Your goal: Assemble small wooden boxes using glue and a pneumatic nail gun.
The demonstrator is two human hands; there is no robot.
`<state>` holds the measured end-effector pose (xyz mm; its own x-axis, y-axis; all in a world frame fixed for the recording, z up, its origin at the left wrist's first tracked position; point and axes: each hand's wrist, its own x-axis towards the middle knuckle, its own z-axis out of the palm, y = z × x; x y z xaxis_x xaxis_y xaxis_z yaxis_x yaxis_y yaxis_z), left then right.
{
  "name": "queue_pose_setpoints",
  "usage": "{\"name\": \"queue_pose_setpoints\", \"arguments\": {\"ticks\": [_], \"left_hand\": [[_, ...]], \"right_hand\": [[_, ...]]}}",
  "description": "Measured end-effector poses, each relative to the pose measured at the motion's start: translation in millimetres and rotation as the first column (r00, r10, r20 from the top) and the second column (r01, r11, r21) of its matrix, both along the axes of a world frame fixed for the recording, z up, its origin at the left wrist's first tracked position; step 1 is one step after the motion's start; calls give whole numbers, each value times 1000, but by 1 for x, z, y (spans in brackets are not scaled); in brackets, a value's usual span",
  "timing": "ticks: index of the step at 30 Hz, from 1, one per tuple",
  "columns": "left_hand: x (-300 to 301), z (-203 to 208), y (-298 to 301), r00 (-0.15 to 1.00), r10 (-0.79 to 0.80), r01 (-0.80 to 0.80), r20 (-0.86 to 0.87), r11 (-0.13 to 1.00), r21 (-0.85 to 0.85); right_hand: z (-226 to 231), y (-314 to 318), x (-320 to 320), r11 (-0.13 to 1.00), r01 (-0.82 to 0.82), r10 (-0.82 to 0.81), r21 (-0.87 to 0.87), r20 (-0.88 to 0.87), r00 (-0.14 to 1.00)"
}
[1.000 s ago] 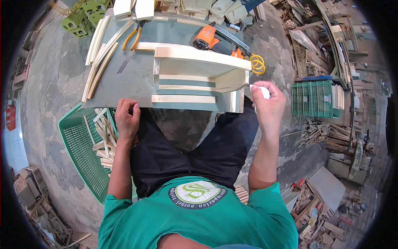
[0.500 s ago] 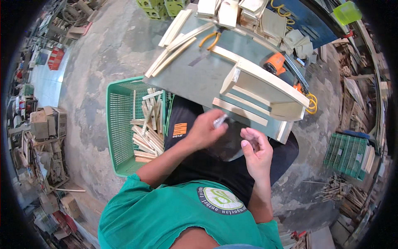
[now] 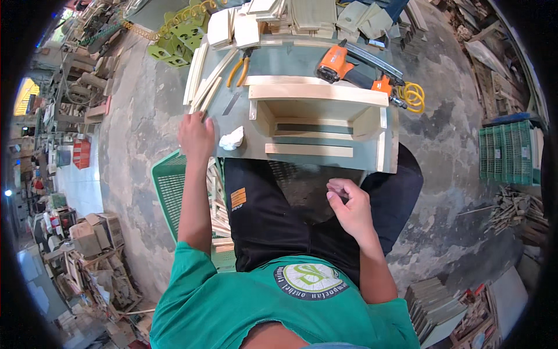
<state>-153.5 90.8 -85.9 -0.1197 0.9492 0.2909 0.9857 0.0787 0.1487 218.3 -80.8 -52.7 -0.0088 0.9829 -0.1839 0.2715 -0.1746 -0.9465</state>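
My left hand (image 3: 196, 138) lies palm down at the table's left edge, its fingers at the near ends of some thin wooden strips (image 3: 204, 88). No strip shows lifted in it. Beside it rests a crumpled white cloth or tissue (image 3: 232, 138). Over my lap hovers my right hand (image 3: 350, 210), fingers loosely curled, thumb apart, nothing visible in it. An open wooden frame like a small box (image 3: 317, 93) stands on the grey table (image 3: 235, 152). One loose strip (image 3: 308, 150) lies in front of it, another (image 3: 381, 152) by its right end.
Behind the frame lies an orange nail gun (image 3: 343, 67) with a coiled yellow hose (image 3: 413, 97). Yellow-handled pliers (image 3: 239, 70) lie left of it. Wooden panels (image 3: 311, 16) are stacked along the far edge. A green basket (image 3: 170, 186) of strips stands at my left.
My left hand has let go of the white cloth or tissue and moved left to the strips. The view has turned, so the table appears straighter. My right hand stays over my lap.
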Motion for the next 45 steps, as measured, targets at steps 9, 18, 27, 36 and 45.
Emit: {"name": "queue_pose_setpoints", "arguments": {"ticks": [9,18,27,36,45], "left_hand": [[-16,-28,22,997,-30,23,-75,996,-88],[-40,-14,22,997,55,-68,-59,968,-240],[15,63,-117,611,180,-48,771,980,-191],[110,104,-166,642,-276,674,716,649,-353],[100,102,-144,458,-305,717,835,682,-144]], "right_hand": [[-16,0,2,998,-64,64,2,-30,998],[-18,-8,3,986,-139,143,87,-41,989],[-1,-12,1,996,-89,91,20,-326,941],[37,1,-14,969,-218,139,-113,-482,865],[48,3,33,986,121,-59,115,-438,897]]}}
